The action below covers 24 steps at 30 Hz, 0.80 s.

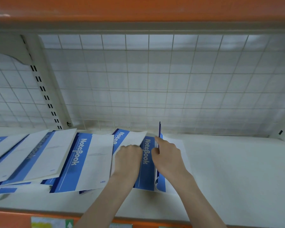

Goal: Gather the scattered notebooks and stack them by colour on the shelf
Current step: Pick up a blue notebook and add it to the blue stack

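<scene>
Left hand pressed, fingers curled, on blue notebook to steady it; right hand's grip pinched an upright notebook at three o'clock, likely squaring the stack on the shelf.

Shop: slotted gondola shelf, price labels

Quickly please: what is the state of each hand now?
Left hand: curled, gripping the white notebook edge.
Right hand: holding an upright blue notebook.
</scene>
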{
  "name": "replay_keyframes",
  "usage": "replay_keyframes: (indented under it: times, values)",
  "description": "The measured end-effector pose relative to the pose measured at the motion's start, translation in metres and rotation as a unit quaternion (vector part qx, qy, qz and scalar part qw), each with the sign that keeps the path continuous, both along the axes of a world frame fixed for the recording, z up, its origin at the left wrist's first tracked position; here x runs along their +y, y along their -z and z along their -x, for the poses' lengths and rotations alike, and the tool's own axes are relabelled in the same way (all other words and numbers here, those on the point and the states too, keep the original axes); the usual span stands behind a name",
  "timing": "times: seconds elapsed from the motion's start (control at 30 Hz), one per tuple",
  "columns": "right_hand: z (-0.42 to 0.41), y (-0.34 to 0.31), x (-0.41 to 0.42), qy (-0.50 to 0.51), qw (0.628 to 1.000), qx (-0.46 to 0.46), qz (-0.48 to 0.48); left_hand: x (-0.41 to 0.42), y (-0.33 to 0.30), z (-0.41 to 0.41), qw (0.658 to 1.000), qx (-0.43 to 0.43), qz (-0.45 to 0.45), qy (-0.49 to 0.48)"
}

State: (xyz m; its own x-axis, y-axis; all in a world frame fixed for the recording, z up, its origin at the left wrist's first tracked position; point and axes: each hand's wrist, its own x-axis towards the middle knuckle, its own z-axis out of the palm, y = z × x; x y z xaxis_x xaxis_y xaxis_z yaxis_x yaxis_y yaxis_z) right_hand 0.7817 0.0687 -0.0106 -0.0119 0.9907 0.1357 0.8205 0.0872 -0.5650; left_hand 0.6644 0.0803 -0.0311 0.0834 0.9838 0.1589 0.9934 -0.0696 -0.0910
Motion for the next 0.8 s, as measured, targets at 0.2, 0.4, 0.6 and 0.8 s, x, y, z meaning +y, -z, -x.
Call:
replay_keyframes:
  times: [0.2, 0.4, 0.6, 0.8]
  values:
    - [0.001, -0.005, -0.002, 0.003, 1.0, -0.021, -0.02, -0.003, -0.02, -0.009, 0.982, -0.188, 0.011, 0.032]
    - [-0.006, -0.016, -0.003, 0.02, 0.998, -0.052, -0.025, 0.002, -0.001, -0.005, 0.955, -0.291, 0.037, 0.037]
    - [0.001, -0.016, -0.005, -0.003, 0.998, -0.057, -0.017, 0.008, 0.021, 0.009, 0.982, -0.139, -0.002, -0.124]
    - [0.014, -0.006, -0.009, -0.05, 0.998, -0.047, -0.007, 0.01, 0.017, 0.01, 0.949, -0.303, -0.079, -0.023]
